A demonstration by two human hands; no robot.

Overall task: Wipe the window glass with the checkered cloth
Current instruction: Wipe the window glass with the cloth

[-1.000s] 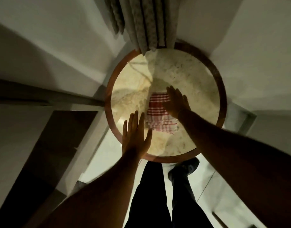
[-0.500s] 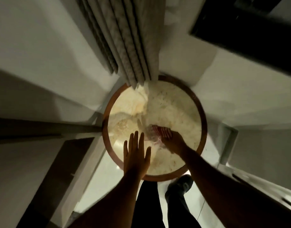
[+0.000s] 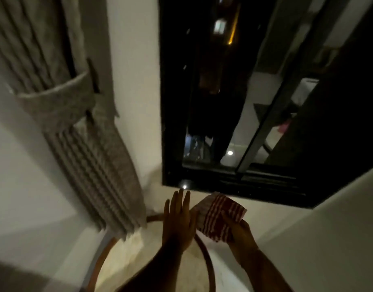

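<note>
My right hand (image 3: 239, 229) grips the red-and-white checkered cloth (image 3: 220, 216), bunched and lifted just below the window's lower frame. The window glass (image 3: 223, 91) is dark, set in a black frame, and fills the upper right; it reflects room lights. My left hand (image 3: 178, 218) is flat with fingers apart, held beside the cloth on its left, holding nothing. Whether it touches the cloth is unclear. Both hands sit above the round table.
A round marble-top table with a wooden rim (image 3: 206, 258) stands below my hands. A tied-back grey pleated curtain (image 3: 76, 127) hangs at the left, its hem reaching the table. White wall (image 3: 135, 81) separates curtain and window.
My right hand picked the cloth up off the table and raised it toward the window. My view tilted up from the tabletop to the window. My left hand rose with it.
</note>
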